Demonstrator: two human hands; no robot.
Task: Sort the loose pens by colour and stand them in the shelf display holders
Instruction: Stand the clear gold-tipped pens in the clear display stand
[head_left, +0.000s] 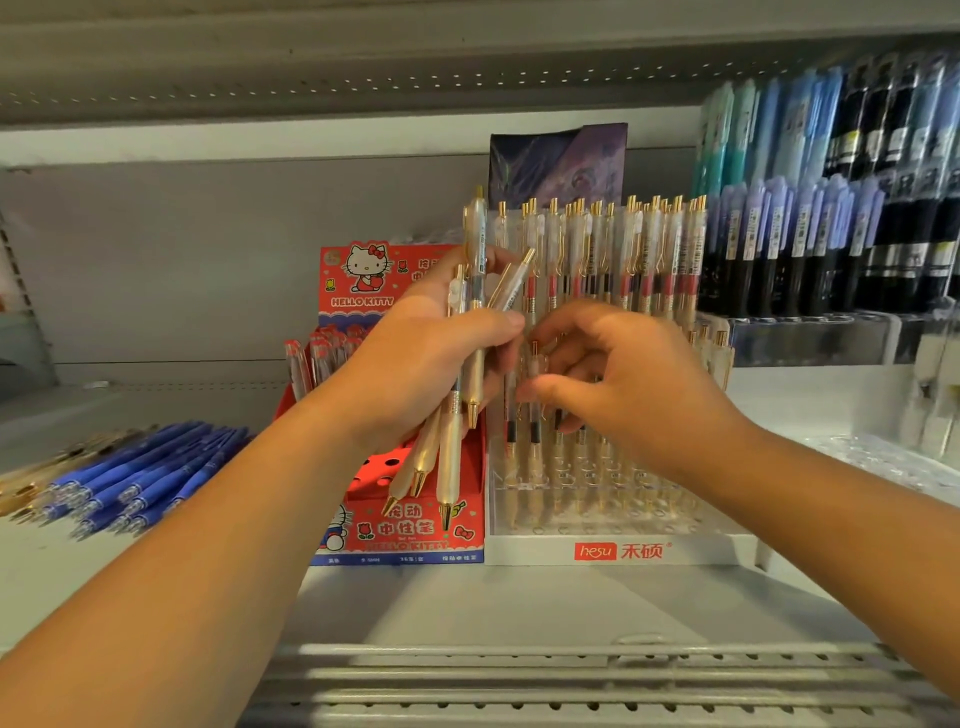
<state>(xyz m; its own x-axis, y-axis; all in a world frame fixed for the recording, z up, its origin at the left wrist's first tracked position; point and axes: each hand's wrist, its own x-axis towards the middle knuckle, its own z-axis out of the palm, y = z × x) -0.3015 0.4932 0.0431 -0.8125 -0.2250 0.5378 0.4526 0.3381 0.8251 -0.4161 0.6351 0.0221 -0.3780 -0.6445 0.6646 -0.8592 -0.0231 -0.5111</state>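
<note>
My left hand (415, 358) grips a bunch of clear pens with gold clips and tips (449, 457), held upright in front of the red Hello Kitty holder (405, 530). My right hand (618, 374) reaches into the clear tiered holder (613, 551) and pinches the top of a clear gold pen (535, 410) standing in a front row. Several more clear gold pens (613, 244) fill the holder's back rows. A loose pile of blue pens (140, 478) lies on the shelf at the left.
A few loose gold pens (21, 488) lie beside the blue pile. Red-capped pens (317, 358) stand in the Hello Kitty holder. Packaged blue, purple and black pens (831, 218) stand in a rack at the right. The shelf's front edge (519, 686) has slotted rails.
</note>
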